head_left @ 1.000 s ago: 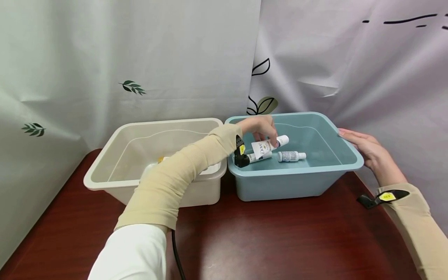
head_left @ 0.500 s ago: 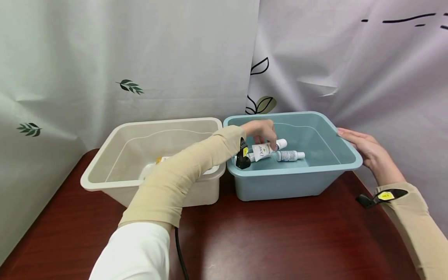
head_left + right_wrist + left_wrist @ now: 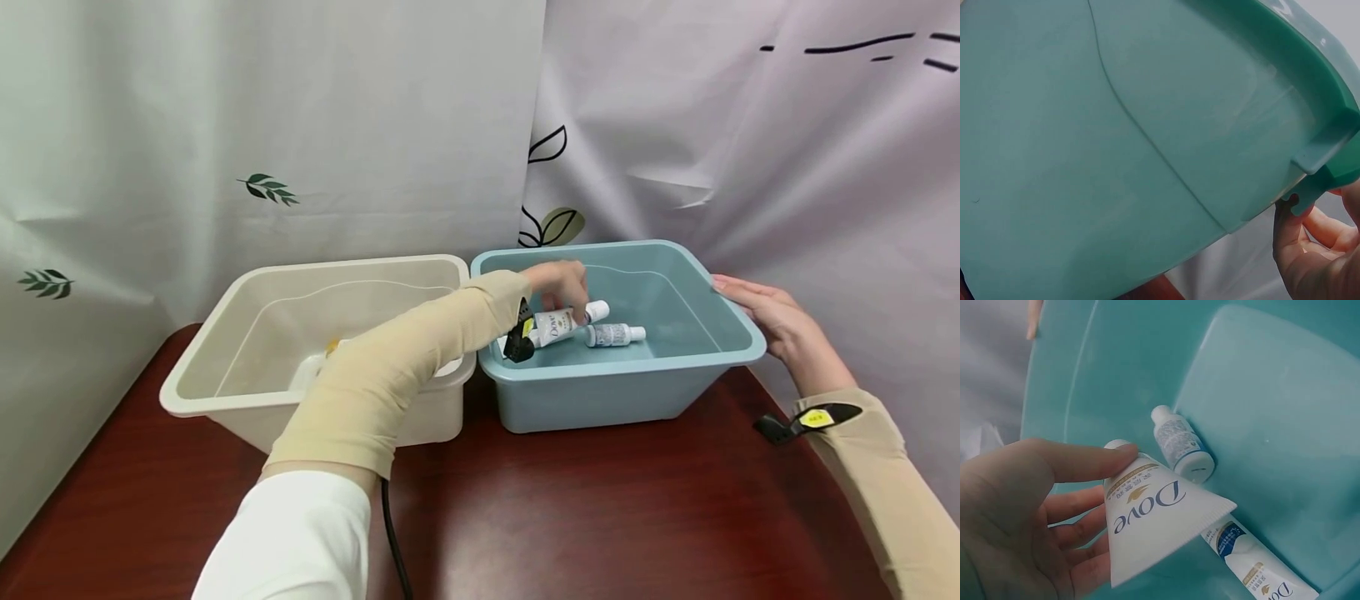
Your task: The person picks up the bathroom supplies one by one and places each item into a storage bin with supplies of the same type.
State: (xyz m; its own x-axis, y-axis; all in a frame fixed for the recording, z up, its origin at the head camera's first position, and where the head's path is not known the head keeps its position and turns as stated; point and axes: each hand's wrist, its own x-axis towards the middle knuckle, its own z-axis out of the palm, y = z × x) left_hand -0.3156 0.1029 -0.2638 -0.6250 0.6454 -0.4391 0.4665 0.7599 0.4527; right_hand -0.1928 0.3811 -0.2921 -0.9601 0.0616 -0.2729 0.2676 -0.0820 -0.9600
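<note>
My left hand (image 3: 564, 285) reaches into the blue bin (image 3: 592, 375) and pinches a white Dove tube (image 3: 1154, 519) between thumb and fingers. The tube's cap end is at the fingertips, and its wide crimped end points away from the hand. Under it in the left wrist view, a second Dove tube (image 3: 1260, 562) with a blue band lies on the bin floor. A small white bottle (image 3: 613, 335) with a patterned label lies close by. At the bin's right end, my right hand (image 3: 780, 321) holds the rim from outside, its fingertips at the lip (image 3: 1329, 140).
A cream bin (image 3: 300, 400) stands directly left of the blue one, with a few things inside partly hidden by my left sleeve (image 3: 405, 358). Both bins stand on a dark red table (image 3: 585, 500) before a white curtain (image 3: 360, 125). A black cable (image 3: 393, 542) hangs by the left arm.
My left hand has lowered slightly with the Dove tube, bringing it nearer the bin floor. The right hand stays at the rim. The head view has shifted a little.
</note>
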